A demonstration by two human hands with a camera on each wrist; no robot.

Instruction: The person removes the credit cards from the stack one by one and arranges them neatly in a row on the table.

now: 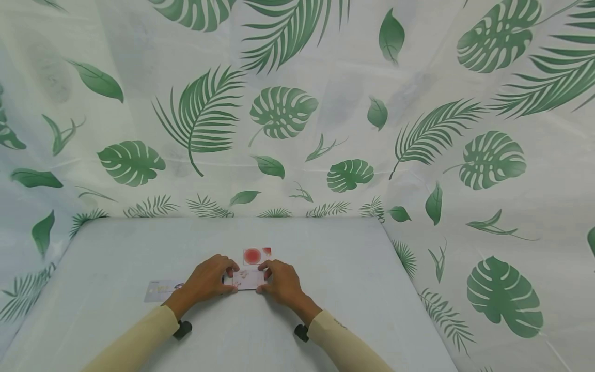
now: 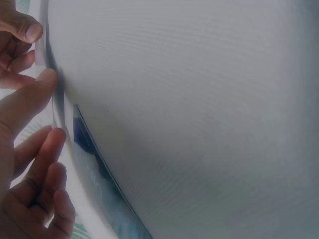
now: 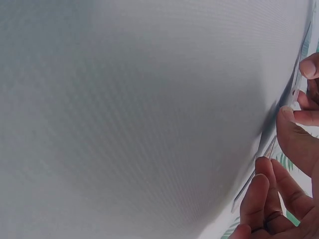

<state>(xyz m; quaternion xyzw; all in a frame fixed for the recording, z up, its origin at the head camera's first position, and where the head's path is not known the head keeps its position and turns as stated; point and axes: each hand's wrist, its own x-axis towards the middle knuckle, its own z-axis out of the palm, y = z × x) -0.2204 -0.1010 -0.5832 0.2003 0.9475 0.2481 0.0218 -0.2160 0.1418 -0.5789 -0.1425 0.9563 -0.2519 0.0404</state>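
A pale pinkish card [image 1: 248, 279] with a small flower-like print lies between both hands near the middle of the table. My left hand [image 1: 209, 279] pinches its left end between thumb and fingers. At the opposite end, my right hand [image 1: 283, 282] pinches it the same way. Seen from the wrists, the card is nearly edge-on; whether it touches the table I cannot tell. Just beyond it lies a white card [image 1: 253, 256] with a red disc and a red corner. A silvery-blue card [image 1: 160, 290] rests left of my left hand, its right part hidden by that hand and wrist.
The white table [image 1: 353, 310] runs back to a hanging sheet [image 1: 297, 170] printed with green leaves, which also encloses the left and right sides. Dark bands with small devices [image 1: 183, 329] sit on both wrists, below pale yellow sleeves [image 1: 135, 341].
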